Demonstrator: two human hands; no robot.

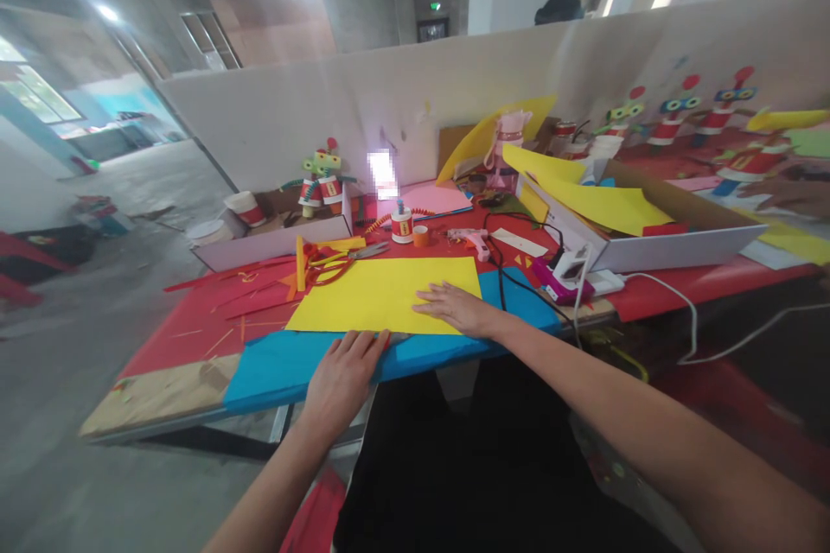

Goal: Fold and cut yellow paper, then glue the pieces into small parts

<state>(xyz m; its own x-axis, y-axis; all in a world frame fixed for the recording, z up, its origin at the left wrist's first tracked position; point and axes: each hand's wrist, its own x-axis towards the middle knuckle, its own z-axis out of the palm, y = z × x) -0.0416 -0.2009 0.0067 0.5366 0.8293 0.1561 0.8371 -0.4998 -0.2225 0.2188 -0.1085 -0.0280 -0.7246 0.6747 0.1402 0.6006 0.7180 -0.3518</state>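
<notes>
A yellow sheet of paper [369, 289] lies flat over a larger blue sheet [278, 370] at the table's front edge. My right hand [454, 308] rests on the yellow sheet's right part, palm down with fingers stretched out. At the sheet's near edge is my left hand [347, 371], fingers extended and lying flat on the blue and yellow paper. Past the yellow sheet's far left corner lie scissors [334, 268] with orange-red handles, among yellow strips. A pink glue gun [471, 240] sits just beyond its far right corner.
A paper-cup figure [402, 225] stands behind the yellow sheet. A cardboard box [680, 246] with yellow paper is at right, beside a purple power strip [561, 283] with cables. Red scraps [259, 294] lie at left. A white partition [311, 104] rises behind. Another person's hand [784, 190] shows far right.
</notes>
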